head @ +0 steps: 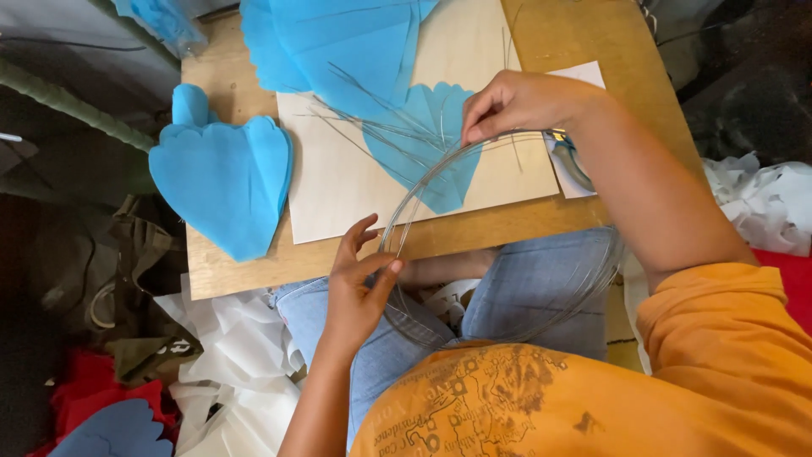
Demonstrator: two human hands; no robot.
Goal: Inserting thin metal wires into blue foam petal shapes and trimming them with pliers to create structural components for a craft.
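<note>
A coil of thin grey wire (423,182) loops from the table down over my lap. My left hand (359,283) pinches the coil at its near left side, just below the table's front edge. At the coil's upper part, over a blue paper petal (423,161), my right hand (516,103) grips the wire between thumb and fingers. Several straight cut wires (372,118) lie fanned across the petal and a pale card sheet (338,186).
A stack of blue paper petals (224,178) rests on the wooden table (575,34) at the left; a larger blue piece (338,38) lies at the top. Pliers (568,156) sit on white paper under my right wrist. White paper scraps (765,203) lie around on the floor.
</note>
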